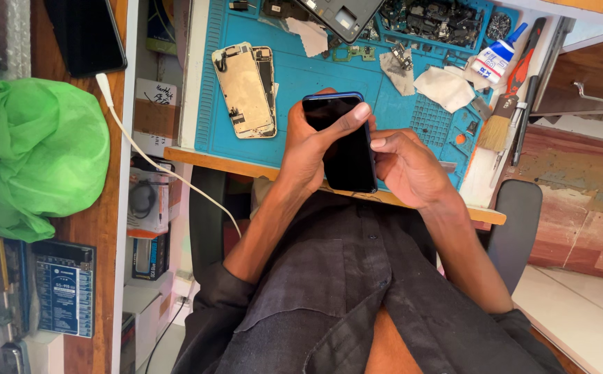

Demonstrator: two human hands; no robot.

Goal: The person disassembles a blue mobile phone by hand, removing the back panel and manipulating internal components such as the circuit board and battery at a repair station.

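Both my hands hold a dark smartphone (348,156) with a blue rim above the near edge of the blue work mat (315,76). My left hand (308,145) wraps its left side, thumb lying across the top of the black screen. Against the phone's right edge sits my right hand (405,166), its thumb tip touching the side. An opened phone body (242,90) with bare metal and circuitry lies on the mat to the left.
A green plastic bag (35,152) sits at left beside a white cable (149,159). On the mat's right are white tissues (443,86), a brush (499,125), a glue bottle (495,59) and a red-handled tool (523,62). Parts trays line the far edge.
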